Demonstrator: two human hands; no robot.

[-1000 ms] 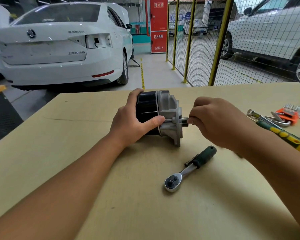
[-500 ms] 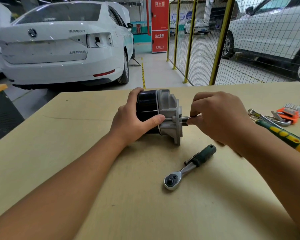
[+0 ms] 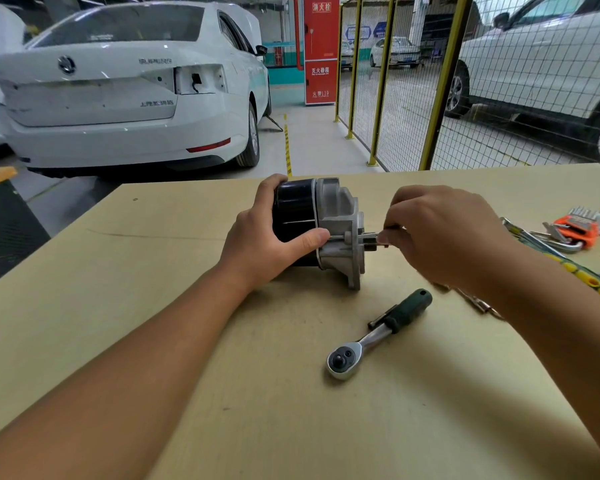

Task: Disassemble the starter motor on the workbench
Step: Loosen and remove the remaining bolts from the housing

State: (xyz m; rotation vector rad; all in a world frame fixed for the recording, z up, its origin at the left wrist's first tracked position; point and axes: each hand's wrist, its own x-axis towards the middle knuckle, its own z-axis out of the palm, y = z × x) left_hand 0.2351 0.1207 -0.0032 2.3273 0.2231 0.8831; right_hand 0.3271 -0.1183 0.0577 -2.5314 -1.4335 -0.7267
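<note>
The starter motor [image 3: 321,230] lies on its side on the tan surface [image 3: 222,393], towards the far edge, black cylindrical body to the left and grey cast housing to the right. The left hand [image 3: 267,244] grips the black body, fingers curled over the top and thumb pressed along the seam where body meets housing. The right hand [image 3: 444,233] is closed in a pinch on a slim metal bolt [image 3: 373,236] that projects from the housing's right-hand flange; its fingertips hide the outer end, so whether the hand holds the bolt itself or a small tool on it cannot be confirmed.

A ratchet wrench [image 3: 378,336] with a dark green handle lies flat on the surface in front of the motor, apart from both hands, chrome head nearest the viewer. At the right edge rest an orange hex key set [image 3: 577,228], chrome wrenches [image 3: 548,242] beside it, and a yellow-and-green tool handle [image 3: 593,280] partly hidden by the right forearm. Beyond the surface stand a white saloon car [image 3: 125,84], a red cabinet [image 3: 321,50] and a yellow-framed mesh fence [image 3: 413,81].
</note>
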